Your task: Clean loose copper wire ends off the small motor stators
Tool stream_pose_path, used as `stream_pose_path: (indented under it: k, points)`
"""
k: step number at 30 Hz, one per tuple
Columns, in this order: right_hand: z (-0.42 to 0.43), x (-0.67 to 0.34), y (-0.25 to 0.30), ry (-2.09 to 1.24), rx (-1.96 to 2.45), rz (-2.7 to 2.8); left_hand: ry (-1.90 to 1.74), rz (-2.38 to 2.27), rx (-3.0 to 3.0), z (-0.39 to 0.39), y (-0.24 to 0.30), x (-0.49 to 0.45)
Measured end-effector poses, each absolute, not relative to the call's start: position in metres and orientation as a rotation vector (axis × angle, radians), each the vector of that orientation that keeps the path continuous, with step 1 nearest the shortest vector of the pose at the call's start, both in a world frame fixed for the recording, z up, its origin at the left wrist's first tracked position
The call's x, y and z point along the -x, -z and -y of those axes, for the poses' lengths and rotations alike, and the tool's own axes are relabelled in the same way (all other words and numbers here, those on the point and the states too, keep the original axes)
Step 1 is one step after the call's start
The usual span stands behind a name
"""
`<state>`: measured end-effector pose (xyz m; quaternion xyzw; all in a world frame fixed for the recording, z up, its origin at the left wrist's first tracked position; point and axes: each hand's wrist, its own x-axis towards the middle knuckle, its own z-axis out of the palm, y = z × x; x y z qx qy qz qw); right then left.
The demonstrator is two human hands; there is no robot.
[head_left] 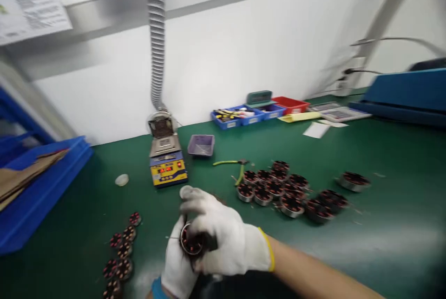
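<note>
head view: both gloved hands' grip closed on one stator (192, 242), left hand (178, 262), right hand (223, 238).

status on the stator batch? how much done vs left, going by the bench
Can't tell which pile is finished. One stator is in hand, held between the left hand and right hand, both gloved. A small group of stators lies to the left, a larger cluster to the right, and one lone stator further right. The solder pot display is lit; cutters lie unused.
</note>
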<state>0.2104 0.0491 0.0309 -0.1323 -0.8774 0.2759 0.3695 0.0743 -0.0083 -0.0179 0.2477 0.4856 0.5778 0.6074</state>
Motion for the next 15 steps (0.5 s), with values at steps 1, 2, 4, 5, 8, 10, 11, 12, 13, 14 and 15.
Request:
stream_pose_path:
  k: [1,2,4,5,8,10,11,12,13,14,15]
  points:
    - [-0.058,-0.202,-0.028,-0.867,0.363,2.164,-1.353,-0.991,-0.459,0.006,0.019,-0.068]
    - [-0.067,-0.196,-0.023,-1.024,0.424,2.082,-1.367,-0.872,-0.369,0.003,0.020,-0.061]
    - [-0.080,-0.187,-0.010,-1.282,0.544,1.957,-1.395,-0.720,-0.270,0.000,0.022,-0.050]
    - [-0.084,-0.184,-0.003,-1.377,0.565,1.910,-1.400,-0.642,-0.222,-0.001,0.022,-0.046]
    - [-0.083,-0.177,0.011,-1.531,0.533,1.795,-1.403,-0.503,-0.141,-0.003,0.021,-0.044]
    - [-0.077,-0.173,0.012,-1.534,0.476,1.775,-1.381,-0.476,-0.128,-0.002,0.022,-0.047]
    - [-0.074,-0.173,0.011,-1.512,0.459,1.776,-1.368,-0.466,-0.122,-0.001,0.022,-0.050]
    - [-0.071,-0.172,0.008,-1.485,0.446,1.791,-1.354,-0.461,-0.112,0.001,0.024,-0.053]
    - [-0.069,-0.173,0.006,-1.447,0.427,1.824,-1.332,-0.465,-0.097,0.002,0.026,-0.055]
    - [-0.069,-0.175,0.003,-1.396,0.411,1.878,-1.305,-0.481,-0.078,0.002,0.030,-0.058]
    - [-0.069,-0.178,0.001,-1.318,0.393,1.948,-1.267,-0.512,-0.053,0.002,0.033,-0.061]
